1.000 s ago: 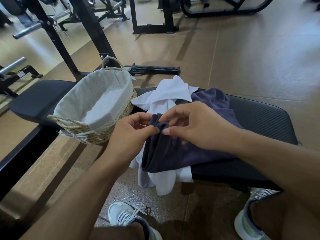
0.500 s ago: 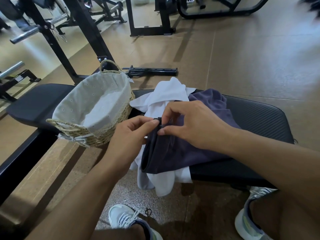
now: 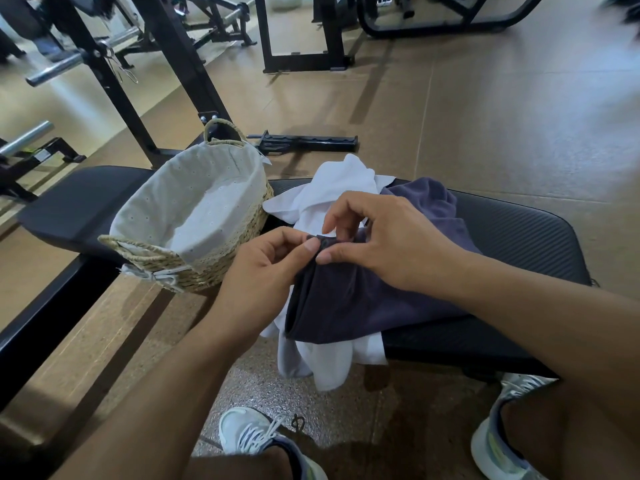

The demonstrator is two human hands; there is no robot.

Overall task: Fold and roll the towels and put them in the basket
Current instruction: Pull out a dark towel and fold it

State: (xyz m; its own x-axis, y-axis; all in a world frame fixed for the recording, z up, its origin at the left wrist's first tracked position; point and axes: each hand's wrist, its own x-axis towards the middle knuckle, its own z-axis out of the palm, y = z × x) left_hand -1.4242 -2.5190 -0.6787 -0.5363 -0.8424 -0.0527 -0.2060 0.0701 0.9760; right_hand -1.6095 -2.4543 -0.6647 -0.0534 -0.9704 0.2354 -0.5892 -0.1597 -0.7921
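A dark purple towel [image 3: 367, 303] lies crumpled on a black gym bench [image 3: 519, 237], on top of a white towel [image 3: 332, 188] that hangs over the bench's near edge. My left hand [image 3: 263, 275] pinches a corner of the purple towel between thumb and fingers. My right hand [image 3: 388, 237] pinches the same edge just beside it, thumb below and fingers curled above. A woven basket [image 3: 221, 271] with a white fabric liner stands on the bench to the left of my hands, with nothing visible inside.
Black gym frames and a barbell [image 3: 79, 60] stand behind the bench on the left. A black bar piece [image 3: 308, 143] lies on the floor beyond the basket. My two sneakers [image 3: 256, 434] rest on the floor below the bench.
My hands stay together on the purple towel's corner, with the right fingers lifted slightly higher over the edge. The camera has shifted a little downward.
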